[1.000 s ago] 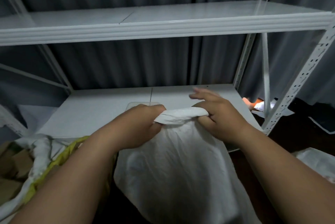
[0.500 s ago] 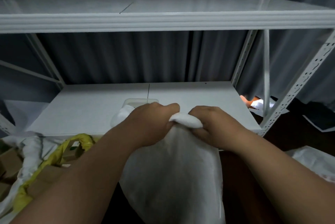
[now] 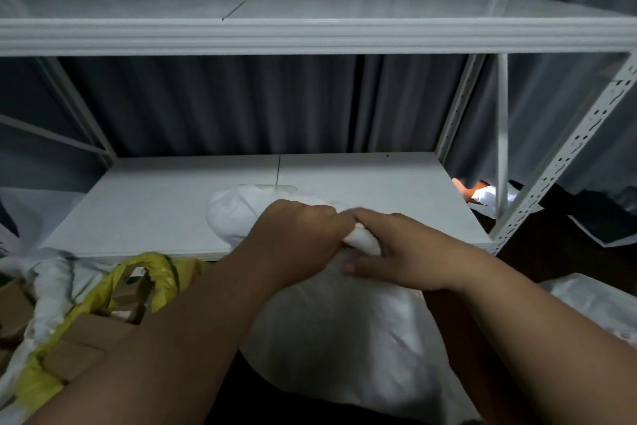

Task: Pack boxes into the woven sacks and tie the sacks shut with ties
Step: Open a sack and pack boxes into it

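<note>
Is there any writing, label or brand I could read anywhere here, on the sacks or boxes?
None can be read.
White sack: plain, no print shows.
Cardboard boxes: no legible marks.
Small green patch by the yellow bag: too blurred to read.

Two hands are in view, the left hand and the right hand, both gripping one white woven sack. One yellow sack lies open at the lower left with at least two cardboard boxes inside; the exact number cannot be told. One white metal rack shows two shelves: an upper shelf and a lower shelf
</note>
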